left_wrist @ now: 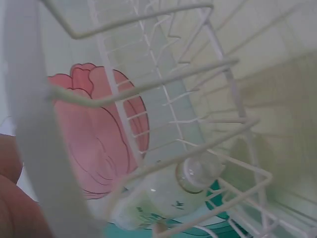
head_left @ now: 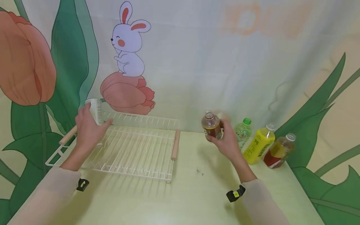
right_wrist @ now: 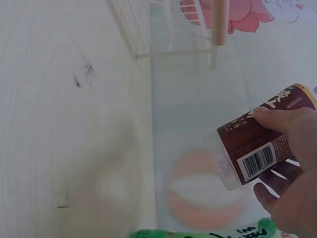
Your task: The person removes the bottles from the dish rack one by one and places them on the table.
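A clear bottle with a pale label (head_left: 95,110) stands neck down at the left end of the white wire rack (head_left: 132,177); the left wrist view shows the bottle's neck (left_wrist: 198,171) pointing toward the rack floor. My left hand (head_left: 91,129) is at this bottle, its thumb stretched out to the side, apart from it; some finger contact is hidden. To the right, my right hand (head_left: 228,140) grips an upright plastic drink bottle (head_left: 212,125) with an open mouth and a dark red-brown label. In the right wrist view this bottle's base (right_wrist: 225,163) hangs above the tabletop.
At the right stand a green bottle (head_left: 242,132), a yellow-labelled bottle (head_left: 258,147) and a bottle with a red and yellow label (head_left: 278,151). Wooden handles (head_left: 175,145) flank the rack. A printed curtain (head_left: 182,78) hangs behind the pale table (head_left: 135,206).
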Demonstrator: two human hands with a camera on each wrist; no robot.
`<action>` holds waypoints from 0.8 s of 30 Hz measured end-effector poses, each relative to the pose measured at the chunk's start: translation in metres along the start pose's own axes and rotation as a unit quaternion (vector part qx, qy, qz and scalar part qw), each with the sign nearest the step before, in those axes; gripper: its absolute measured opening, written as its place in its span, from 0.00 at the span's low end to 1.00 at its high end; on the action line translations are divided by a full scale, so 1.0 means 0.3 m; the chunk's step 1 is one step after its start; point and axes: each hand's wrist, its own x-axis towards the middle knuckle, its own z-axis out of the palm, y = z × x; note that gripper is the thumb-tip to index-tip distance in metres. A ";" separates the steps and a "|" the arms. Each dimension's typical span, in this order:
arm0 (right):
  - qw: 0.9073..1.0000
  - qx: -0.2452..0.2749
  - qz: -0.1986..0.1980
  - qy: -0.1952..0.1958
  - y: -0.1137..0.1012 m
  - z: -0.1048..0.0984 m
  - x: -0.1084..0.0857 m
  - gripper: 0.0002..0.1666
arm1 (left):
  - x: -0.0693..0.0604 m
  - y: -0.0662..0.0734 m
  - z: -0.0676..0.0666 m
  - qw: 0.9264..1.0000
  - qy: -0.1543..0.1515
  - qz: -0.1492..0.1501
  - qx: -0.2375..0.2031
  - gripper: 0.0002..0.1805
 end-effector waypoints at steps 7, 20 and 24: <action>0.997 0.043 0.060 -0.018 0.072 0.027 -0.016 0.46 | 0.005 -0.061 0.025 0.999 -0.022 -0.044 -0.004 0.60; 0.991 0.032 0.114 -0.058 0.158 0.034 -0.062 0.44 | 0.034 -0.116 0.057 0.992 -0.087 -0.090 0.010 0.65; 0.989 0.010 0.130 -0.075 0.182 0.033 -0.074 0.46 | 0.038 -0.130 0.062 0.991 -0.090 -0.100 0.026 0.64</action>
